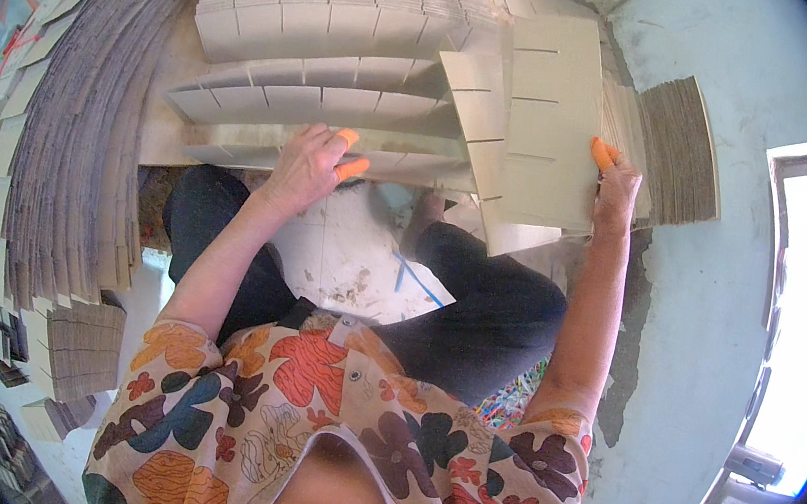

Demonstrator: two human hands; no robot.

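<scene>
- Resting on a long tan slotted cardboard strip [266, 139], the left hand [305, 167] lay with fingers spread flat, not pinching
- The right hand [615, 192] gripped a tan slotted cardboard sheet [551, 119] by its right edge, above the lap
- Probably light, bendable card; best held at the edges
- Stacked grey cardboard pieces [79, 142] stood to the left

Orange rubber finger cots [348, 136] cap the left hand [305, 165] fingertips, and another caps the right hand [618, 190]. A short-sleeved floral blouse [303, 411] in orange, red and navy; dark trousers [477, 311] below.
</scene>
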